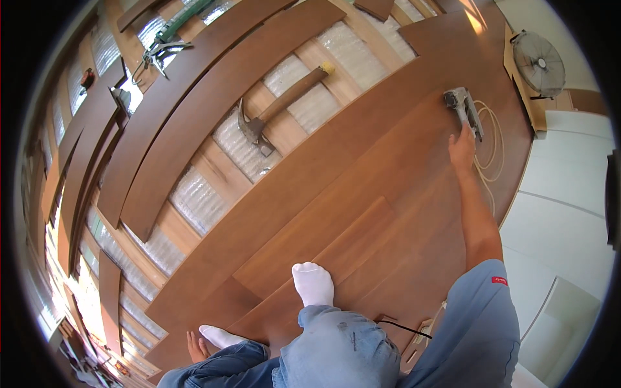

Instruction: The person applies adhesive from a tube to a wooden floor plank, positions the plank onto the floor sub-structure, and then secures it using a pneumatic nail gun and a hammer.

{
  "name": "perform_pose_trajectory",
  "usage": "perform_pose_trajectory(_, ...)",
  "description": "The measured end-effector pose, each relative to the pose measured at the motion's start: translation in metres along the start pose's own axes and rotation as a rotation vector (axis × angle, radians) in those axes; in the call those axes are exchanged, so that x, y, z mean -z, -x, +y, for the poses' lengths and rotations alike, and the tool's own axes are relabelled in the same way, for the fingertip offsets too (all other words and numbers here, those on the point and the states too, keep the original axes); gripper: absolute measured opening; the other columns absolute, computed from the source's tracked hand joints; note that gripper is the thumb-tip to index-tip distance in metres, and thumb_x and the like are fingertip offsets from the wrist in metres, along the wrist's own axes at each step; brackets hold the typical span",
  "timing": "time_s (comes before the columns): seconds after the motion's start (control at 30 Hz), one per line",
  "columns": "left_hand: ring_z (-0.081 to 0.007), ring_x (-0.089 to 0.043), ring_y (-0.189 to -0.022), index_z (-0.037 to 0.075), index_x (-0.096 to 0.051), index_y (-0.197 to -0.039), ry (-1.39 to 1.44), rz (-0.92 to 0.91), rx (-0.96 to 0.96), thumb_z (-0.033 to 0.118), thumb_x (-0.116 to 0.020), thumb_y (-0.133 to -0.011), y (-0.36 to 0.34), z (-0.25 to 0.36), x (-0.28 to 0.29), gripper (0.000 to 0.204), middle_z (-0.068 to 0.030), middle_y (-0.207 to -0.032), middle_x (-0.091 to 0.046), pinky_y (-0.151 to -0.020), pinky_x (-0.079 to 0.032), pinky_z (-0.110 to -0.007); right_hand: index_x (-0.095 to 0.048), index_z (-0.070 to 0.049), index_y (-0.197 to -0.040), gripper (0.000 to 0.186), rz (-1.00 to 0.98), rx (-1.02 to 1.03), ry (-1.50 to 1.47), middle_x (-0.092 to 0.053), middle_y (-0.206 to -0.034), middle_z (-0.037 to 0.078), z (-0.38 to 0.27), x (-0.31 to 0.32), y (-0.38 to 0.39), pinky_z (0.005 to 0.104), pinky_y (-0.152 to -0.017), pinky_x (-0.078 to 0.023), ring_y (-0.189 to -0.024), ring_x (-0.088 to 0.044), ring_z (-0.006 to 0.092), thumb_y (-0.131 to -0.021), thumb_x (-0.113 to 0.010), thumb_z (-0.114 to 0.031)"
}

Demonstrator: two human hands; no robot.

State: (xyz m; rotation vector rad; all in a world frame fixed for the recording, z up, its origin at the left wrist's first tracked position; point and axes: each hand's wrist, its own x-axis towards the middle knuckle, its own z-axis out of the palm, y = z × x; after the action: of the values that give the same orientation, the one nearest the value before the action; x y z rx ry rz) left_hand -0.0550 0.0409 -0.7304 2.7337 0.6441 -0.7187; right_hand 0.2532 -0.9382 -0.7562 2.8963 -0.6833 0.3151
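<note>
My right hand (461,149) grips a silver pneumatic nail gun (456,100) at the upper right, on the finished brown plank floor (388,168); a cream hose (491,168) loops beside it. Low at the left, my left hand (196,346) has its fingers apart by the floor's edge near my white-socked foot (220,335), holding nothing visible. My other foot (310,281) stands on the planks. A hammer-like tool (255,129) with a yellow-ended handle lies on the exposed wooden battens.
Loose planks (168,110) lie across battens and silvery foil (194,200) to the left, with a green applicator gun (165,42) among them. A fan (538,64) stands at the upper right above white panels (556,174). A black cable (407,328) lies behind my legs.
</note>
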Motion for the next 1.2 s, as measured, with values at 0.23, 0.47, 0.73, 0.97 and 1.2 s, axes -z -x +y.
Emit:
perform_pose_trajectory(0.23, -0.0399, -0.040, -0.144, 0.000, -0.049, -0.149, -0.047, -0.146, 0.213, 0.037, -0.049, -0.108, -0.003, 0.000, 0.029, 0.055, -0.0235, -0.155, -0.042, -0.119, -0.034, -0.046, -0.019, 0.001, -0.164, 0.096, -0.308, -0.307, -0.028, -0.056, -0.143, 0.035, 0.081, -0.034, -0.084, 0.0524, -0.110, -0.047, -0.130, -0.057, 0.0488, -0.087, -0.074, -0.018)
perform_pose_trajectory(0.47, -0.0404, -0.048, -0.137, 0.001, -0.055, -0.142, -0.033, -0.247, 0.332, 0.036, -0.053, -0.105, -0.009, -0.031, 0.049, 0.051, -0.0240, -0.145, -0.050, -0.114, -0.039, -0.047, -0.016, 0.003, -0.166, 0.098, -0.179, 0.242, -0.190, -0.031, -0.166, 0.032, 0.198, -0.128, -0.132, 0.0433, -0.128, -0.026, -0.154, -0.032, 0.0445, -0.080, -0.061, -0.008)
perform_pose_trajectory(0.73, -0.0410, -0.056, -0.128, 0.001, -0.062, -0.134, 0.044, -0.269, 0.634, 0.034, -0.057, -0.102, 0.084, -0.074, 0.071, 0.047, -0.0245, -0.134, -0.060, -0.109, -0.045, -0.048, -0.035, 0.006, -0.158, 0.072, -0.311, 0.005, 0.094, -0.050, -0.154, 0.031, 0.164, -0.122, -0.097, 0.0483, -0.109, -0.046, -0.137, -0.052, 0.0485, -0.104, -0.068, -0.026)
perform_pose_trajectory(0.97, -0.0415, -0.064, -0.120, 0.001, -0.068, -0.127, 0.249, -0.225, 0.806, 0.033, -0.062, -0.100, 0.146, -0.130, -0.013, 0.043, -0.0249, -0.125, -0.068, -0.104, -0.051, -0.048, -0.040, 0.001, -0.159, 0.071, -0.137, 0.169, -0.392, -0.067, -0.126, 0.024, -0.086, 0.066, -0.019, 0.0436, -0.091, -0.054, -0.108, -0.068, 0.0364, -0.104, -0.070, -0.032)
perform_pose_trajectory(1.2, -0.0420, -0.063, -0.119, -0.001, -0.066, -0.131, 0.062, 0.360, 0.723, 0.024, -0.066, -0.099, 0.081, -0.220, -0.016, 0.041, -0.0221, -0.127, -0.067, -0.104, -0.051, -0.049, -0.037, -0.004, -0.162, 0.075, -0.728, 0.032, -1.008, -0.068, -0.100, 0.008, -0.348, 0.294, 0.069, 0.0265, -0.060, -0.051, -0.075, -0.061, 0.0111, -0.099, -0.075, -0.018)
